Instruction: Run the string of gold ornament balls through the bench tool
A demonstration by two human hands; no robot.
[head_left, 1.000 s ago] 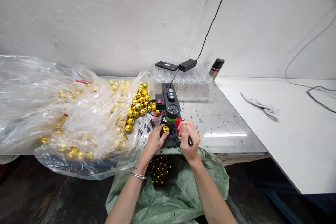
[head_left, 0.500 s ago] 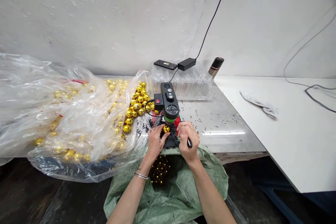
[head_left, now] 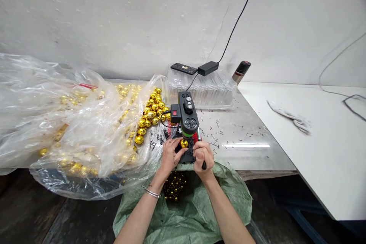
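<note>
A shiny gold ball (head_left: 184, 143) sits beneath the head of a small black press-like machine (head_left: 188, 112) with a green band. My left hand (head_left: 169, 156) pinches the ball from its left side, thumb and fingers bent around it. My right hand (head_left: 203, 156) is wrapped around a lever (head_left: 204, 165), whose black end pokes out below the fist. Under the machine's head is a black base (head_left: 185, 156), partly covered by my hands. Small black pieces lie scattered around it.
A clear plastic bag (head_left: 94, 133) spills gold balls (head_left: 151, 114) at left. Behind stand a clear plastic box (head_left: 208, 89), a black adapter (head_left: 208, 68) and a spray can (head_left: 241, 71). A green sack (head_left: 228, 190) hangs at the table edge, dark gold-dotted things inside. A glove (head_left: 288, 116) lies right.
My right hand and the lever end have come lower and closer to me. The left hand stays at the ball. The whole view has shifted slightly.
</note>
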